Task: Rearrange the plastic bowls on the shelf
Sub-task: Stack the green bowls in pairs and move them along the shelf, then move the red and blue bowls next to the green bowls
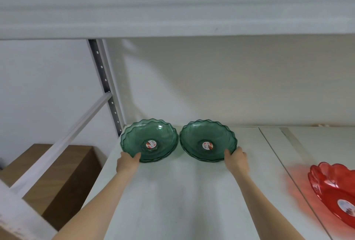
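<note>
Two stacks of clear green scalloped bowls stand side by side at the back left of the white shelf (172,191). My left hand (127,162) grips the near rim of the left green stack (151,134), thumb inside the bowl. The near right rim of the right green stack (201,134) is pinched by my right hand (235,160). Each top bowl has a round sticker at its centre. A red scalloped bowl (334,188) sits at the shelf's right edge, partly cut off by the frame.
Another shelf board (172,9) hangs low overhead. A perforated metal upright (104,86) and a white diagonal brace (63,143) bound the left end. Brown cardboard boxes (57,178) sit below on the left. The wall lies just behind the bowls.
</note>
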